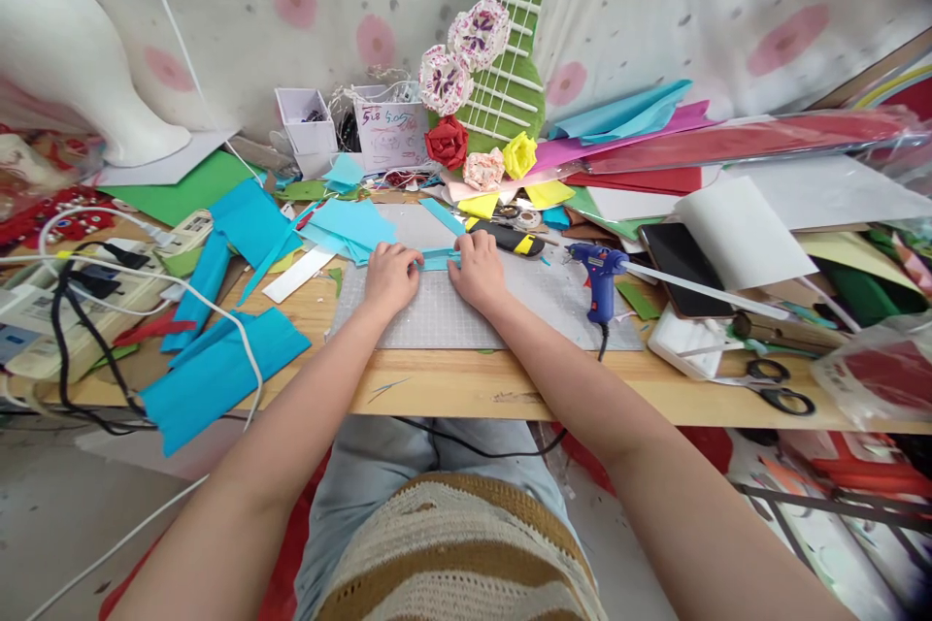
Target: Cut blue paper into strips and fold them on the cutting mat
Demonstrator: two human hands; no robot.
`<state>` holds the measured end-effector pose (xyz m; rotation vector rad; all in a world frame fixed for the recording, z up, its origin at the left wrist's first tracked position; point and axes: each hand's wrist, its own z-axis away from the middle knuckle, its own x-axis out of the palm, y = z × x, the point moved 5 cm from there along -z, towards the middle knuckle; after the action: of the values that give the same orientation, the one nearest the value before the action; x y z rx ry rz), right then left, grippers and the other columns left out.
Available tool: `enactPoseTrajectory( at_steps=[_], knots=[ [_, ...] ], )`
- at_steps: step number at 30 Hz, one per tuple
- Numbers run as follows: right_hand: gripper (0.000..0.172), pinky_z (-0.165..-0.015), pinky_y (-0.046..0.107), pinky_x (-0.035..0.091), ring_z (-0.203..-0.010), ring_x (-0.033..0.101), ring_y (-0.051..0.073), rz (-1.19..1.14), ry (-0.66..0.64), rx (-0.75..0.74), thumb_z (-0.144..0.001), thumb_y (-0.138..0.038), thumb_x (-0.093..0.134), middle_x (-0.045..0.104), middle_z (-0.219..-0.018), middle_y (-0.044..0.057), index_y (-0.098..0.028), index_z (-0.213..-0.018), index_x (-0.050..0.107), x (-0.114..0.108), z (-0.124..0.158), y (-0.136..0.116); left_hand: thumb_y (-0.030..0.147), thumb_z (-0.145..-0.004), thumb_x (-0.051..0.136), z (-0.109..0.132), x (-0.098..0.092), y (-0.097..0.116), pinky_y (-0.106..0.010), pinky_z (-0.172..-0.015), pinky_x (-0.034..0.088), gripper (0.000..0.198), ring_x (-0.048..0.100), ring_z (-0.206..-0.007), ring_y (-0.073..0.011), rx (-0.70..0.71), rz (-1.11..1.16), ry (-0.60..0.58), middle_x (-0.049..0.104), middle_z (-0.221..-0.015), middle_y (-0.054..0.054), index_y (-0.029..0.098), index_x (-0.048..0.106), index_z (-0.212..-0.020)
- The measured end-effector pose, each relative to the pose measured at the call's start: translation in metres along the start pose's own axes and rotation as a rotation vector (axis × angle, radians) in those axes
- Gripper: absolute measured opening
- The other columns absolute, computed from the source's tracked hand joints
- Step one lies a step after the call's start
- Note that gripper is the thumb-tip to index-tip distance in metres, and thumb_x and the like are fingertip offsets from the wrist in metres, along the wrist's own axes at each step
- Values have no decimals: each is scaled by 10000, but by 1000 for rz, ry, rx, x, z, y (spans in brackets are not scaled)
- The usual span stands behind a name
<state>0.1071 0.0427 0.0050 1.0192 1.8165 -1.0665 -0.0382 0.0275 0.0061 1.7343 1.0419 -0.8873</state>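
Observation:
Between my two hands a narrow light-blue paper strip lies across the grey cutting mat. My left hand is closed on the strip's left end, fingers curled down to the mat. At the other end my right hand pinches the strip; its fingertips are partly hidden. Just beyond my left hand rests a stack of light-blue paper pieces. A black and yellow utility knife lies close behind my right hand, beside another thin blue strip.
A blue glue gun stands on the mat's right side, its cord hanging over the table edge. Farther right are a phone and scissors. Power strips and cables crowd the left. A green guitar-shaped piece with paper flowers stands behind.

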Motion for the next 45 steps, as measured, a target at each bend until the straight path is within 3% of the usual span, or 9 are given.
enactPoseTrajectory(
  at_steps=[6,11,18,24,31,38,45],
  knots=[
    [402,-948,432,304,-1117,340,310,-49,64,16,-778,-325,547,435,-1189,169,-137,-1132,514,0,0,0,373,-773,597,2,1,6,-415,-842,357,156,446,-993,-288,-51,-38,58,588,-925,-85,235,659,-811],
    [497,-992,427,269,-1186,324,310,-39,90,43,-759,-383,582,436,-1235,166,-147,-1188,501,3,1,1,413,-755,626,0,3,9,-435,-852,334,180,434,-1014,-299,-91,-65,61,563,-949,-93,236,644,-780],
    [557,-1012,477,242,-1285,242,324,-37,56,105,-778,-349,567,392,-1318,179,-151,-1280,430,4,1,11,354,-717,669,0,4,-2,-457,-866,334,123,448,-1025,-309,-246,-4,58,553,-958,-84,250,647,-780],
    [525,-1005,497,265,-1294,254,332,-63,56,131,-773,-292,562,398,-1329,161,-191,-1277,453,2,3,19,259,-709,657,4,2,-16,-474,-885,337,49,459,-1038,-310,-335,59,80,565,-949,-70,250,623,-743],
    [481,-988,486,286,-1284,263,322,-33,0,156,-787,-218,544,397,-1339,150,-197,-1261,465,1,2,25,151,-733,596,7,-2,-18,-453,-887,332,108,467,-1056,-299,-413,64,27,572,-992,-72,241,571,-787],
    [454,-912,424,353,-1142,379,295,-105,-5,69,-758,-137,501,459,-1255,141,-182,-1210,505,2,1,25,36,-731,478,11,-7,-14,-427,-843,364,240,483,-1003,-274,-307,73,70,582,-942,-62,240,567,-819],
    [425,-872,331,382,-962,477,199,-308,8,-171,-659,43,331,561,-953,78,-182,-823,652,-14,-1,17,38,-719,487,12,-13,-6,-379,-889,376,238,494,-989,-225,-30,116,86,606,-942,-37,226,626,-764]
  ],
)
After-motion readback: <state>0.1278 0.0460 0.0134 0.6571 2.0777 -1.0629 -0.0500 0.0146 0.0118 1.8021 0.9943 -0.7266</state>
